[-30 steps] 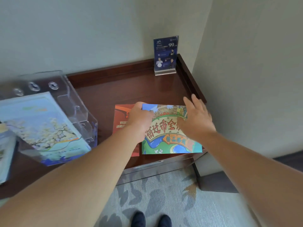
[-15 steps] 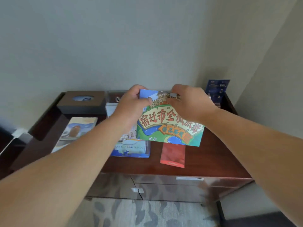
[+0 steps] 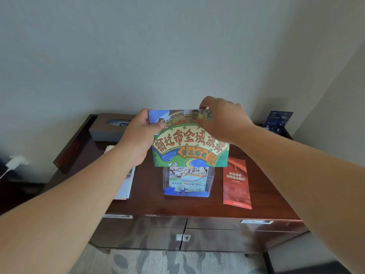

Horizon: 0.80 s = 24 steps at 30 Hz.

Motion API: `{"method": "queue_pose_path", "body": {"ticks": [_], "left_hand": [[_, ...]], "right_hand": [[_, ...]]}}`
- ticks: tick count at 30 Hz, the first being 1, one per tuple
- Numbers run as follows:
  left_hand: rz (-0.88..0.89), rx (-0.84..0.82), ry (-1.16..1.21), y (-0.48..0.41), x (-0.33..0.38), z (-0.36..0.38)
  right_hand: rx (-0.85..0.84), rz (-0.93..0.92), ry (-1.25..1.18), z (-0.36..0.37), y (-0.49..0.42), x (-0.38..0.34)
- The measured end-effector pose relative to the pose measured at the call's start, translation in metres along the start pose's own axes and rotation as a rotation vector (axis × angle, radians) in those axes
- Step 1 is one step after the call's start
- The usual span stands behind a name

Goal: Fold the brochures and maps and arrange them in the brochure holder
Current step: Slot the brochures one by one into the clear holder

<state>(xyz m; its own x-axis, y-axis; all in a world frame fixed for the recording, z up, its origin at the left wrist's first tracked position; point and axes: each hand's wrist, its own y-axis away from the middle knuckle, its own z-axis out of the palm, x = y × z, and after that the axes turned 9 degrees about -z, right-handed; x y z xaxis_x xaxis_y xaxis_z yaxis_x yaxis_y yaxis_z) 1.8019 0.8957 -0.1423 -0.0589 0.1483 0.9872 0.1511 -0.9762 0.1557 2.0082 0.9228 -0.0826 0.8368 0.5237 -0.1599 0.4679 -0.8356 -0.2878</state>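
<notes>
Hands hold one paper up in the air. The left hand (image 3: 138,139) pinches the top left corner of the folded map (image 3: 189,147). The right hand (image 3: 223,121) pinches the top edge further along. Each grip is closed tight on the paper, and nothing else is in either hand.

The map has a bright cartoon picture with big red letters. It hangs upright just above the clear brochure holder (image 3: 211,177), which stands in the middle of the tabletop (image 3: 150,200). The map's bottom edge hides the holder's top, so I cannot tell if it is going into the slot yet.

Some of the job looks done. One brochure with blossoms (image 3: 187,180) already stands inside the holder. The map looks folded too.

More is left to do. The map has to go down into the holder, and it looks wider than the holder, so it may be a tight fit. A red brochure (image 3: 237,182) lies flat to the right of the holder. A small pile of papers (image 3: 125,186) lies to the left, partly under the left arm. I think these have to go in too.
</notes>
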Motion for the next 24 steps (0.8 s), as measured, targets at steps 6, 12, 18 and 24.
{"method": "queue_pose_path", "body": {"ticks": [6, 12, 18, 24], "left_hand": [[-0.212, -0.006, 0.051, -0.011, -0.026, 0.002], [0.069, 0.049, -0.510, -0.009, -0.011, 0.021], [0.024, 0.066, -0.365, -0.011, -0.003, 0.054], [-0.137, 0.042, -0.173, -0.014, -0.025, 0.048]], "right_hand": [[-0.010, 0.081, -0.143, -0.003, -0.005, 0.017], [-0.165, -0.125, -0.010, 0.002, -0.027, 0.003], [-0.221, -0.187, -0.018, 0.029, -0.029, -0.014], [-0.239, 0.016, -0.116, 0.040, -0.015, 0.014]]}}
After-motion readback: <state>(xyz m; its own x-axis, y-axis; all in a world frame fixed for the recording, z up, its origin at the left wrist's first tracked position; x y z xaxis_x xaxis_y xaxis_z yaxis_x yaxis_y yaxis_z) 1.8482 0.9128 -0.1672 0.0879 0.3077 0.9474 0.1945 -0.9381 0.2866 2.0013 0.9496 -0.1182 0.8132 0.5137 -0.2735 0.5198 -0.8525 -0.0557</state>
